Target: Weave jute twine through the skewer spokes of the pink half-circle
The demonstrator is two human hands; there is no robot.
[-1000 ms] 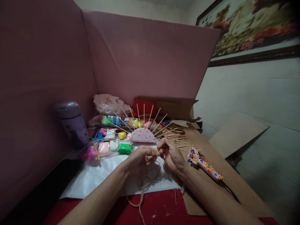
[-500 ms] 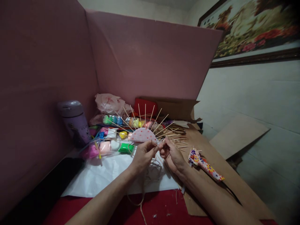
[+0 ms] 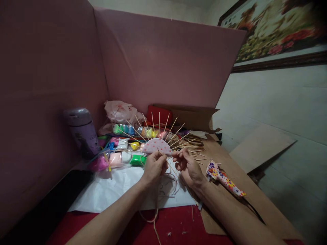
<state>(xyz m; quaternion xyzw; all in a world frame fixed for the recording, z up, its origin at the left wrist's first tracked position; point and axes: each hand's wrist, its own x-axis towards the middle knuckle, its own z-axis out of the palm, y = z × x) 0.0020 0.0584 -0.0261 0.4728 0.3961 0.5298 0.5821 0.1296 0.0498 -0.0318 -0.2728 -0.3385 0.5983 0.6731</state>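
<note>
My left hand (image 3: 155, 166) pinches a thin tan cord (image 3: 156, 211), which loops down over the red cloth. Just to its right, my right hand (image 3: 187, 166) has its fingers curled and pressed together; what they hold, if anything, is too small to make out. A gap separates the fingertips of both hands. Right behind them stands a pink half-disc with red dots (image 3: 157, 146), thin wooden sticks (image 3: 159, 124) fanning out from its curved edge.
Packets of colored clay (image 3: 138, 160) and a purple bottle (image 3: 83, 134) are on the left. A flower-patterned glue gun (image 3: 224, 180) lies on cardboard (image 3: 258, 200) at right. Loose sticks (image 3: 198, 149) lie behind my right hand. Pink panels (image 3: 158, 61) stand behind.
My hands have moved slightly apart, opening a gap between their fingertips. The whole view has shifted a little.
</note>
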